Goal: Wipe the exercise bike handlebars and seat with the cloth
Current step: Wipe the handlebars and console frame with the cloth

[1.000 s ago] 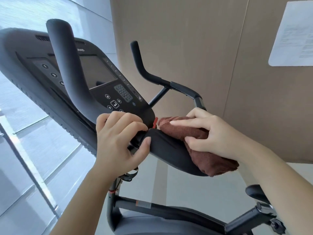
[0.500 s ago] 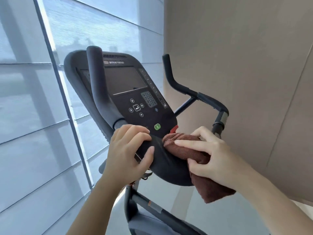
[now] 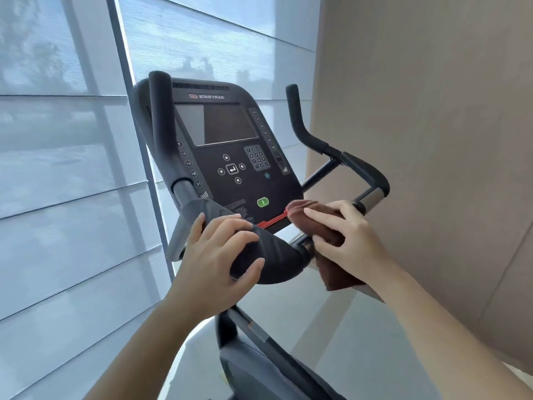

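Note:
The exercise bike's black handlebars (image 3: pixel 277 255) cross the middle of the view below its console (image 3: pixel 230 145). My left hand (image 3: pixel 219 252) grips the padded centre section of the bar from above. My right hand (image 3: pixel 349 235) holds a folded brown cloth (image 3: pixel 334 255) pressed on the bar just right of that pad; the cloth's lower end hangs down below the bar. The left upright horn (image 3: pixel 161 116) and the right horn (image 3: pixel 300 125) stick up on either side of the console. The seat is out of view.
A beige wall (image 3: pixel 432 111) stands close on the right of the bike. Windows with grey blinds (image 3: pixel 72 183) and a dark frame post fill the left. The bike's frame (image 3: pixel 259 342) runs down below my arms over a pale floor.
The view has swung left and tilted up, so the console now faces me squarely. My right hand with the cloth has slid a little to the right along the bar. My left hand keeps its grip.

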A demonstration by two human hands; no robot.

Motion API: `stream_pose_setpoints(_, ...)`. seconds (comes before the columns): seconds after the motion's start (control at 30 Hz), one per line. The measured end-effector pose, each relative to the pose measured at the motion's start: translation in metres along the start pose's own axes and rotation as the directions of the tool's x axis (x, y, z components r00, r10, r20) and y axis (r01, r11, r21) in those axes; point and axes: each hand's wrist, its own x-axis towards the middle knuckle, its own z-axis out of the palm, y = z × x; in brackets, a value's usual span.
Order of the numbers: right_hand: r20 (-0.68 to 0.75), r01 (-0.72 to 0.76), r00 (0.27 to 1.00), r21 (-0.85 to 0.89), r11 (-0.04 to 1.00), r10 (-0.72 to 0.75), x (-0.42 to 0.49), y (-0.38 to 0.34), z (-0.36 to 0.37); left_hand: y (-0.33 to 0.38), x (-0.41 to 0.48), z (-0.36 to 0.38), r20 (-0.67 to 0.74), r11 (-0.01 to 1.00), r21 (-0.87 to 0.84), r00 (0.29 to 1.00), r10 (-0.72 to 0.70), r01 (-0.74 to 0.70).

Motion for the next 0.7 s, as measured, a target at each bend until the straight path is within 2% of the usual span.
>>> stream_pose_setpoints(0.23, -0.177, 0.115, 0.978, 0.015, 0.993, -0.111, -0.004, -0.023, 0.032, 0.016, 0.003, 0.017, -0.168, 0.992, 0.104, 0.985, -0.05, 0.068)
stream_pose_setpoints(0.33, -0.131, 0.137, 0.982, 0.019, 0.99, -0.133, 0.005, -0.004, 0.027, 0.016, 0.004, 0.021, -0.232, 0.991, 0.112, 0.972, -0.039, 0.067)
stream_pose_setpoints(0.5, -0.073, -0.022, 0.997, -0.032, 0.999, 0.02, 0.029, 0.033, 0.012, 0.015, 0.004, 0.027, -0.321, 0.99, 0.125, 0.947, -0.019, 0.062)
stream_pose_setpoints(0.6, -0.104, 0.001, 0.995, -0.01, 1.0, -0.002, 0.024, 0.022, 0.019, 0.013, 0.005, 0.03, -0.36, 0.991, 0.122, 0.933, -0.004, 0.051)
stream_pose_setpoints(0.7, -0.146, 0.097, 0.985, 0.032, 0.995, -0.091, 0.01, 0.005, 0.03, 0.009, 0.005, 0.035, -0.396, 0.991, 0.128, 0.918, 0.02, 0.033)
